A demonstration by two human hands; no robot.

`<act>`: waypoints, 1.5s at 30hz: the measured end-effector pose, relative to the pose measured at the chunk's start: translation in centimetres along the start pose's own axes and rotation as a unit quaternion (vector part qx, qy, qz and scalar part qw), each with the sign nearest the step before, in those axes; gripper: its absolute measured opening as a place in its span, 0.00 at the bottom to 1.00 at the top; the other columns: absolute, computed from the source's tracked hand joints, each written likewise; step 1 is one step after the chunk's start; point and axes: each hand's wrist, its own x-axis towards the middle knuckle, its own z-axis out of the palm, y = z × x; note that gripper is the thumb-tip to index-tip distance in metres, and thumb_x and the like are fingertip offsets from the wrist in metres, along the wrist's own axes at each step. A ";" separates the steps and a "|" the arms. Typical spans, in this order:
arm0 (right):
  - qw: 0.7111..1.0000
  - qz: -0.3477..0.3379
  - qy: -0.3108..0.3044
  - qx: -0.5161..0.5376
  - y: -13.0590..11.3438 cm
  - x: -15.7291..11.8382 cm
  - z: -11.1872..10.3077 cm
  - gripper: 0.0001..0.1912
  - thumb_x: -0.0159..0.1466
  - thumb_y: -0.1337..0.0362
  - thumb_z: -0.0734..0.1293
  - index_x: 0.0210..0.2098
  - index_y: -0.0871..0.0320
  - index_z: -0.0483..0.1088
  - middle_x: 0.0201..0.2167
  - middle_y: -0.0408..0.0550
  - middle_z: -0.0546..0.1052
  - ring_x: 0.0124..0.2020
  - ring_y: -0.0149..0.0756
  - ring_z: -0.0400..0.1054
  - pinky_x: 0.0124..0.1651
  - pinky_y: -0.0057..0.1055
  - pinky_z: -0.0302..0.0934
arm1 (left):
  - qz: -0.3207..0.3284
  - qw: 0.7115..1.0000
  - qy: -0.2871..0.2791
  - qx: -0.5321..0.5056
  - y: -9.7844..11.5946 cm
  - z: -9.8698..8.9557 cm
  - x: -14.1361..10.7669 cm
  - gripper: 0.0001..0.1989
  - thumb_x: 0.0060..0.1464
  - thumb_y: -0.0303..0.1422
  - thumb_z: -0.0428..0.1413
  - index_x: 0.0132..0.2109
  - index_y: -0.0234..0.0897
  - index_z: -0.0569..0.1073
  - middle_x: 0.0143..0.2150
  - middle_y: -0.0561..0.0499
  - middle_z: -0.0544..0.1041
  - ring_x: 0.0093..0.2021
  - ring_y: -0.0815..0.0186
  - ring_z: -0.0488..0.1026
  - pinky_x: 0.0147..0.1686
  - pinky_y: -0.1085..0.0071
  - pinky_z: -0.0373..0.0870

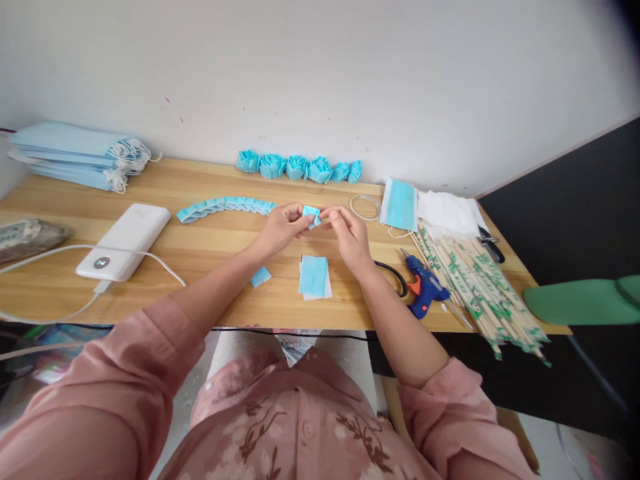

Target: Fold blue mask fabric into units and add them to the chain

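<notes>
Above the middle of the table, my left hand [283, 225] pinches a small folded piece of blue mask fabric [311, 212] between thumb and fingers. My right hand [350, 233] has its fingertips closed at the right edge of the same piece. Below the hands lies a short stack of cut blue and white fabric rectangles [314, 275]. One small blue piece [261, 277] rests by my left forearm. Behind my left hand curves a row of overlapping folded blue pieces [225, 207].
Blue fabric flowers [297, 167] line the wall. Left are stacked masks [75, 150] and a white power bank [125, 240] with a cable. Right are a blue glue gun [425, 283], wrapped sticks [480, 287], a mask [399, 203], a wire coil [365, 207] and a green bottle [580, 301].
</notes>
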 end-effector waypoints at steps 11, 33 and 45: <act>0.999 0.038 0.012 0.029 1.0 0.3 0.1 0.10 0.64 0.55 0.69 0.40 0.53 0.70 0.38 0.44 0.79 0.40 0.34 0.74 0.42 0.31 0.67 | 0.002 1.000 -0.011 0.024 0.3 0.0 0.0 0.16 0.46 0.41 0.64 0.25 0.36 0.68 0.21 0.57 0.69 0.22 0.75 0.64 0.25 0.76 0.64; 0.972 -0.043 -0.213 -0.090 -0.1 0.8 -2.0 0.09 0.65 0.63 0.66 0.39 0.50 0.80 0.37 0.42 0.82 0.38 0.37 0.74 0.46 0.36 0.66 | -0.078 0.965 -0.205 0.142 2.9 -3.8 0.5 0.11 0.48 0.33 0.66 0.24 0.34 0.74 0.18 0.52 0.70 0.17 0.75 0.63 0.18 0.77 0.57; 0.970 -0.016 -0.216 -0.108 -0.2 0.4 -1.3 0.07 0.63 0.58 0.69 0.35 0.53 0.79 0.32 0.42 0.81 0.34 0.35 0.72 0.39 0.32 0.63 | -0.056 0.961 -0.195 0.188 2.3 -3.4 0.5 0.10 0.48 0.30 0.63 0.23 0.34 0.72 0.18 0.53 0.71 0.17 0.75 0.63 0.18 0.78 0.55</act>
